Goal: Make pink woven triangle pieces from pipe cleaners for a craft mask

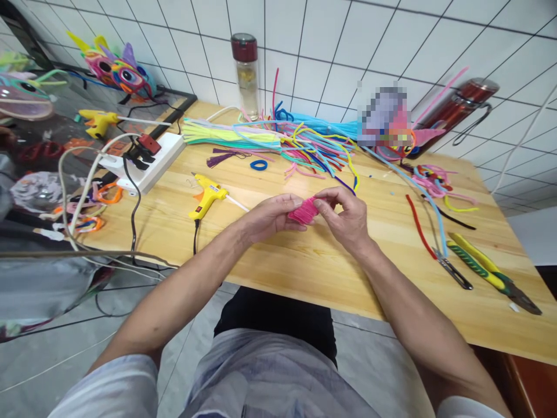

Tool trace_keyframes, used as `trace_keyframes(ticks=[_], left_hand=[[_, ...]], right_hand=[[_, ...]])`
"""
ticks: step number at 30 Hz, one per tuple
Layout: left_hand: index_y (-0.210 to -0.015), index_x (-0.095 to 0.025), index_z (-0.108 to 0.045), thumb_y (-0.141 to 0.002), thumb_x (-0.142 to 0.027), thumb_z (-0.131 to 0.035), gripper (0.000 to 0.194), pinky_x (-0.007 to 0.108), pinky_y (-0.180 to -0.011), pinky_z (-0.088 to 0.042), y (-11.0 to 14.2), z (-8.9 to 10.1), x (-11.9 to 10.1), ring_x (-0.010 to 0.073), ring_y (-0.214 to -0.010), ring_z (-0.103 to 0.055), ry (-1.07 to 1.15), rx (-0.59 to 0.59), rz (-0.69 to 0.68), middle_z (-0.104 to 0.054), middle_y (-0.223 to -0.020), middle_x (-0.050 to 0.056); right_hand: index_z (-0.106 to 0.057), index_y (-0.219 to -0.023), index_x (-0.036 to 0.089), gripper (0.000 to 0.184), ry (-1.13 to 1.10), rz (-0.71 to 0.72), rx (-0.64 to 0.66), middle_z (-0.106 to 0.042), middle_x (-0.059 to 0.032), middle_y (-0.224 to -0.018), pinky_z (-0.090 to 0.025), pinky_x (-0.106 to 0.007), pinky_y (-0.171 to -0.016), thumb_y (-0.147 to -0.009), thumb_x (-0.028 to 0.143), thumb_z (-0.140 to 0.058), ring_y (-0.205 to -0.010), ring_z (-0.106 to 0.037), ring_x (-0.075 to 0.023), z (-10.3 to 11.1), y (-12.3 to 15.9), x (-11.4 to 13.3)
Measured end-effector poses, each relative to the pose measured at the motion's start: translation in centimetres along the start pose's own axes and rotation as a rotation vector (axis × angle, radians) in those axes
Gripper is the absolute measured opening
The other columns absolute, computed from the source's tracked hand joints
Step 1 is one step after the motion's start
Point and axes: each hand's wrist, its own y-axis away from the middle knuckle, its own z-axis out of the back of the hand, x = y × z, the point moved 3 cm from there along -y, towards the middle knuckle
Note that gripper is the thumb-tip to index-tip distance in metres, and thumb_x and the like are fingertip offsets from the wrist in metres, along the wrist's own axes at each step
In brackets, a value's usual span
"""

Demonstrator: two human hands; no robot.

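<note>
Between my two hands, above the front of the wooden table [278,261], is a small flat piece of bright pink pipe cleaner [303,212] bent into close rows. My left hand [274,216] grips its left side between thumb and fingers. At its upper right edge, the thumb and fingers of my right hand [346,216] pinch it. Left of my hands lies a yellow hot glue gun [209,196] with a white glue stick in its back. A dark blue pipe cleaner ring [259,165] and a bundle of coloured pipe cleaners [243,136] lie behind them.
At the right are yellow-green pliers [491,267], small metal snips [455,273] and a red pipe cleaner [420,226]. A glass bottle [247,81] and a red flask [461,110] stand by the tiled wall. A power strip [152,165] with cords and another glue gun [99,123] are on the left.
</note>
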Motion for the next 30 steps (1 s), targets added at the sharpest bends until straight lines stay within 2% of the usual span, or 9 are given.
trace_keyframes(ticks=[4, 7, 10, 12, 15, 18, 21, 27, 30], left_hand=[[-0.093, -0.018, -0.072, -0.072, -0.053, -0.1, 0.05, 0.032, -0.081, -0.064, -0.4, 0.6, 0.1, 0.0173, -0.083, -0.075, -0.023, -0.144, -0.075, -0.076, -0.09, 0.005], [-0.095, -0.019, -0.069, -0.076, -0.05, -0.094, 0.044, 0.033, -0.084, -0.061, -0.6, 1.1, -0.1, 0.0185, -0.086, -0.073, -0.187, -0.322, -0.189, -0.073, -0.087, 0.003], [-0.1, -0.02, -0.07, -0.078, -0.045, -0.091, 0.038, 0.036, -0.097, -0.059, -0.2, 1.3, -0.9, 0.0251, -0.114, -0.073, -0.52, -0.518, -0.4, -0.077, -0.111, 0.009], [-0.102, -0.021, -0.071, -0.082, -0.047, -0.088, 0.037, 0.036, -0.103, -0.056, 0.2, 1.2, -1.2, 0.0275, -0.129, -0.068, -0.652, -0.578, -0.514, -0.074, -0.131, 0.012], [-0.106, -0.02, -0.07, -0.089, -0.065, -0.078, 0.048, 0.035, -0.089, -0.058, 0.0, 1.0, -0.9, 0.0246, -0.11, -0.074, -0.523, -0.443, -0.406, -0.075, -0.124, 0.012], [-0.113, -0.019, -0.071, -0.081, -0.068, -0.084, 0.06, 0.032, -0.081, -0.058, -0.1, 0.3, -0.5, 0.0215, -0.097, -0.075, -0.386, -0.307, -0.276, -0.076, -0.119, 0.011], [-0.106, -0.018, -0.072, -0.072, -0.052, -0.096, 0.054, 0.033, -0.089, -0.058, 0.2, -0.8, -0.9, 0.0198, -0.096, -0.075, -0.441, -0.307, -0.386, -0.079, -0.112, 0.008], [-0.089, -0.019, -0.069, -0.078, -0.05, -0.088, 0.037, 0.03, -0.075, -0.054, 0.2, -2.4, -2.0, 0.0153, -0.077, -0.067, -0.443, -0.321, -0.469, -0.074, -0.084, 0.002], [-0.086, -0.021, -0.065, -0.08, -0.047, -0.084, 0.033, 0.028, -0.072, -0.051, 0.1, -3.0, -2.8, 0.0141, -0.073, -0.063, -0.452, -0.362, -0.517, -0.071, -0.08, 0.0]], right_hand=[[-0.075, -0.092, 0.026, 0.02, -0.161, -0.133, 0.0, -0.075, 0.0008, -0.078, -0.053, -0.032, -0.063, -0.091, 0.045, -0.08, -0.062, -0.061, -0.0152, -0.1, -0.3, -1.1], [-0.072, -0.094, 0.026, 0.03, -0.278, -0.222, -0.024, -0.071, 0.0023, -0.076, -0.053, -0.031, -0.059, -0.089, 0.053, -0.083, -0.061, -0.061, -0.0149, 0.0, -0.6, -2.1], [-0.07, -0.095, 0.026, 0.035, -0.33, -0.257, -0.046, -0.068, 0.0038, -0.074, -0.055, -0.03, -0.061, -0.087, 0.056, -0.086, -0.061, -0.061, -0.0142, 0.1, -0.8, -2.7], [-0.069, -0.096, 0.026, 0.036, -0.336, -0.241, -0.061, -0.069, 0.0036, -0.077, -0.057, -0.03, -0.063, -0.088, 0.056, -0.086, -0.062, -0.063, -0.0141, 0.3, -0.8, -2.7], [-0.07, -0.097, 0.026, 0.029, -0.292, -0.178, -0.072, -0.071, 0.0029, -0.08, -0.056, -0.03, -0.065, -0.093, 0.052, -0.082, -0.065, -0.064, -0.0146, 0.3, -0.7, -2.3], [-0.072, -0.096, 0.026, 0.02, -0.238, -0.108, -0.056, -0.073, 0.0017, -0.086, -0.056, -0.032, -0.07, -0.095, 0.045, -0.079, -0.071, -0.067, -0.0155, 0.2, -0.4, -1.6], [-0.072, -0.096, 0.025, 0.02, -0.234, -0.101, -0.025, -0.074, 0.0012, -0.088, -0.057, -0.033, -0.076, -0.095, 0.044, -0.078, -0.074, -0.069, -0.0158, -0.1, -0.2, -1.2], [-0.069, -0.114, 0.024, 0.051, -0.454, -0.24, 0.032, -0.074, 0.0028, -0.083, -0.06, -0.032, -0.072, -0.087, 0.065, -0.086, -0.07, -0.07, -0.0159, -0.8, -0.4, -1.0], [-0.07, -0.109, 0.023, 0.059, -0.494, -0.265, 0.052, -0.076, 0.0011, -0.082, -0.061, -0.034, -0.076, -0.079, 0.071, -0.09, -0.074, -0.073, -0.0177, -0.7, -0.9, -0.6]])
